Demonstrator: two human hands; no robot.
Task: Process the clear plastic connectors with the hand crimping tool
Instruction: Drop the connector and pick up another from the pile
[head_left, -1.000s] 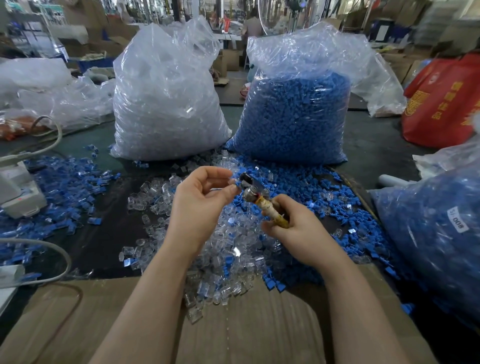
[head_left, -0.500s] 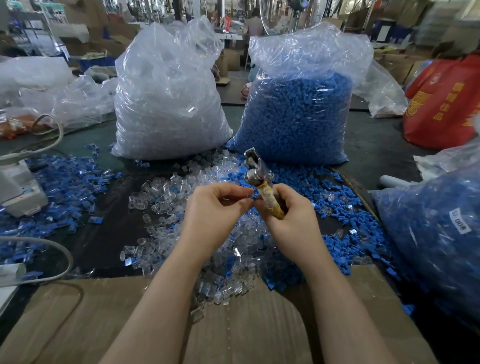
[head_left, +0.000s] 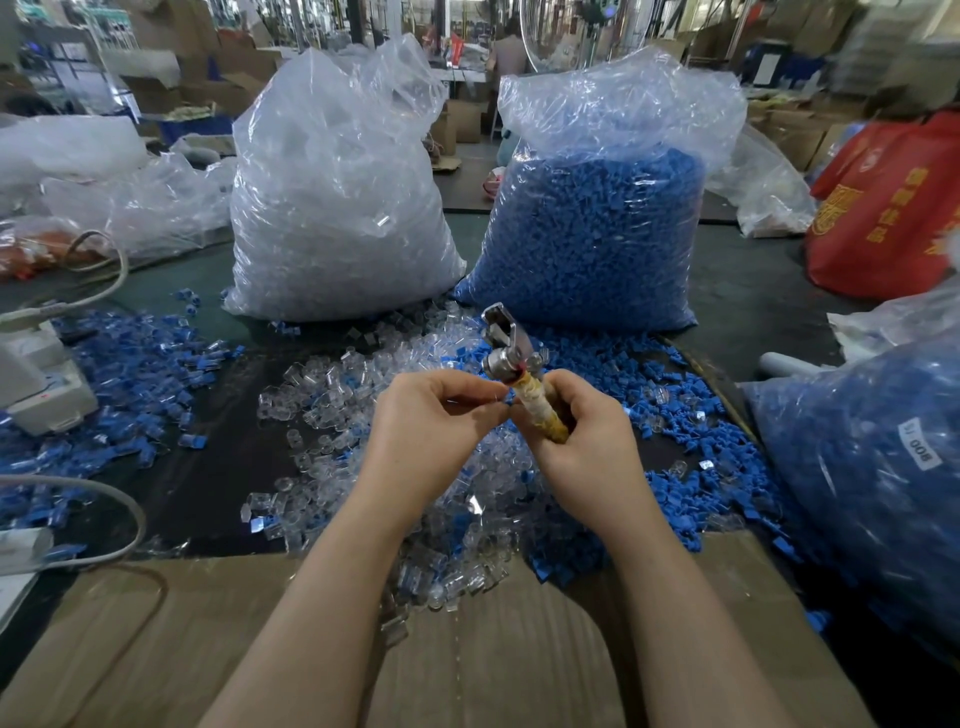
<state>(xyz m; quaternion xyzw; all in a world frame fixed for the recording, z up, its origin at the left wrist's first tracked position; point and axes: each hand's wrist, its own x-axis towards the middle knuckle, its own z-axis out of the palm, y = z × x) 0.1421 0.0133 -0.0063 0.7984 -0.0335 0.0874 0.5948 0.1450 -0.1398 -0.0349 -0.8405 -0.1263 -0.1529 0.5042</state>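
We hold the hand crimping tool (head_left: 511, 374), a chrome metal head on a yellowed, tape-wrapped handle, upright in our right hand (head_left: 582, 441), whose fingers are curled round the handle. Our left hand (head_left: 434, 431) meets it just below the head, its fingers pressed together in a pinch; what they pinch we cannot tell. The loose clear plastic connectors (head_left: 332, 395) lie heaped on the dark bench (head_left: 218, 467) beneath and to the left of our hands, mixed with small blue plastic caps (head_left: 654, 374) on the right. A tiny clear piece could slip from that pinch and vanish into the heap, or a fingertip could stray into the head.
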